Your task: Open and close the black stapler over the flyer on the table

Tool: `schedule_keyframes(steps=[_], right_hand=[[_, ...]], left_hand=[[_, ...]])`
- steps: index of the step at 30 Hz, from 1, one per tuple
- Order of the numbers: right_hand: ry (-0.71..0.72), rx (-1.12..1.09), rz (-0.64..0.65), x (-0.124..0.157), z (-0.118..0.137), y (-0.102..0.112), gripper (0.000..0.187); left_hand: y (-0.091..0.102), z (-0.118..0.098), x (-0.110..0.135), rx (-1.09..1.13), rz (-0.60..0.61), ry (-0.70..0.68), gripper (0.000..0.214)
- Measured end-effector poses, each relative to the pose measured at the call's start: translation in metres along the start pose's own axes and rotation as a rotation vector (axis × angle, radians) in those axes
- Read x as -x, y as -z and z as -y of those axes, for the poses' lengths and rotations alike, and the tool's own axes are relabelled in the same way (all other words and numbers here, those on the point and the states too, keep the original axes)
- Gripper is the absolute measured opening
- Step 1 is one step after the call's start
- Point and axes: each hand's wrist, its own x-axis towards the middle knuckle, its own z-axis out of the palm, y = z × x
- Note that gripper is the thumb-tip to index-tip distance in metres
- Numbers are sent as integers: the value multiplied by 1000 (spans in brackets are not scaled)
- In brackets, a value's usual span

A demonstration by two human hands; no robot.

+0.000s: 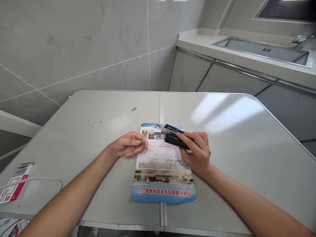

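A printed flyer point(163, 171) with a blue lower band lies flat on the grey folding table point(98, 131), near its middle seam. My right hand point(196, 151) grips a black stapler point(172, 135) lying on the flyer's top right corner, its metal staple tray swung open. My left hand point(128, 144) rests at the flyer's left edge. Its thumb and fingers pinch a small grey strip of staples point(143, 143).
Another strip of staples point(134, 109) and several loose staples point(92, 123) lie on the table's left half. A red and white box point(14, 186) with a white cable point(37, 180) sits at the left edge. A counter with a sink point(261, 49) stands behind right.
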Motion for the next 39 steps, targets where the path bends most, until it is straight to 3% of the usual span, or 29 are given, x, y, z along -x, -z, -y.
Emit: schedule_keyframes(steps=[5, 11, 18, 23, 27, 30, 34, 39], right_hand=[[123, -210, 162, 5, 3, 2, 60], [290, -329, 427, 7, 11, 2, 44], [209, -348, 525, -1, 10, -1, 25], [181, -343, 575, 0, 7, -4, 23], [165, -338, 625, -1, 7, -2, 35], [238, -300, 639, -2, 8, 0, 45], [336, -251, 595, 0, 8, 1, 44], [323, -207, 622, 2, 8, 0, 50]], left_hand=[[1, 1, -1, -41, -138, -211, 30], [-2, 4, -7, -203, -184, -272, 34], [-7, 9, -14, -385, -137, -261, 31], [-12, 13, -20, -562, -205, -291, 29], [-16, 15, -22, -712, -324, -376, 30], [-19, 16, -23, -789, -373, -454, 25], [-21, 18, -23, -821, -395, -501, 22], [-18, 23, -22, -900, -459, -552, 20]])
